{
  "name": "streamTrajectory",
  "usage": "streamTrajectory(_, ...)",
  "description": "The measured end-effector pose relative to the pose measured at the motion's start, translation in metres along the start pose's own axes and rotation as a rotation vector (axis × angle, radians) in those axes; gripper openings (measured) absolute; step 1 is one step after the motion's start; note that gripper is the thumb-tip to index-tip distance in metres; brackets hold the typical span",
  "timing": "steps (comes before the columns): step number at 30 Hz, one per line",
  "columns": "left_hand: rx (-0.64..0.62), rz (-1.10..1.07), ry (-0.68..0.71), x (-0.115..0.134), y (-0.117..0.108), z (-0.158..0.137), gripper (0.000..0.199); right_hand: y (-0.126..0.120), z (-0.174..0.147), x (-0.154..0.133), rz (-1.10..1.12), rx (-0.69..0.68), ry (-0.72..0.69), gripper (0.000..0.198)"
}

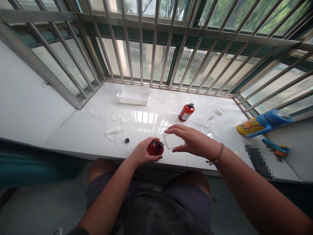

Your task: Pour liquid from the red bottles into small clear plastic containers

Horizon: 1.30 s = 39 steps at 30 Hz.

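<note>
From the head view, we work at the sill's (97, 130) near edge: our left hand (144, 152) grips an uncapped red bottle (155, 148), our right hand (193, 141) pinches a clear packet (173, 141) beside its mouth. Bare sill lies beyond; the white basket's (133, 95) contents are unclear.

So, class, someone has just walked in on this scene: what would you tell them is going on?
A person sits at a white windowsill counter. The left hand grips a small red bottle with its cap off; a small black cap lies on the counter nearby. The right hand holds a clear square pad against the bottle's open neck. A second red bottle, capped, stands further back, near a white basket and some white wipes.
</note>
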State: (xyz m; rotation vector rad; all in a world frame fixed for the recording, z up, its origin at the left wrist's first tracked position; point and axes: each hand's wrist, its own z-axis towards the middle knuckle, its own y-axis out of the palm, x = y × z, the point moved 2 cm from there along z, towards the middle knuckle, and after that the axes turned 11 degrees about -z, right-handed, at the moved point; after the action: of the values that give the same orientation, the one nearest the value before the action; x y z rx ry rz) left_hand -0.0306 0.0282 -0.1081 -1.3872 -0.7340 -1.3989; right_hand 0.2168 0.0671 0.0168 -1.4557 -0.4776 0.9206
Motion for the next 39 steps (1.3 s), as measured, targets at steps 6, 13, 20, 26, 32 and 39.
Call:
streamTrajectory(6, -0.003, -0.006, -0.01, -0.001, 0.0, 0.0, 0.075, -0.004, 0.002, -0.004, -0.016, 0.001, -0.025, 0.08)
streamTrajectory(13, 0.002, -0.009, -0.001, -0.002, 0.0, 0.0, 0.074, -0.006, 0.002, -0.007, -0.016, 0.015, -0.041, 0.079)
streamTrajectory(20, -0.008, -0.004, 0.0, 0.001, 0.0, 0.0, 0.075, -0.008, 0.002, -0.008, -0.038, 0.012, -0.053, 0.078)
streamTrajectory(26, 0.001, -0.01, 0.0, -0.001, 0.0, 0.0, 0.075, -0.011, 0.002, -0.01, -0.039, 0.022, -0.056, 0.078)
streamTrajectory(32, 0.005, -0.004, 0.011, -0.002, -0.001, 0.0, 0.074, -0.014, 0.002, -0.013, -0.064, 0.01, -0.065, 0.079)
streamTrajectory(39, 0.002, -0.01, 0.015, -0.002, -0.002, 0.0, 0.074, -0.021, 0.003, -0.015, -0.076, 0.007, -0.072, 0.077)
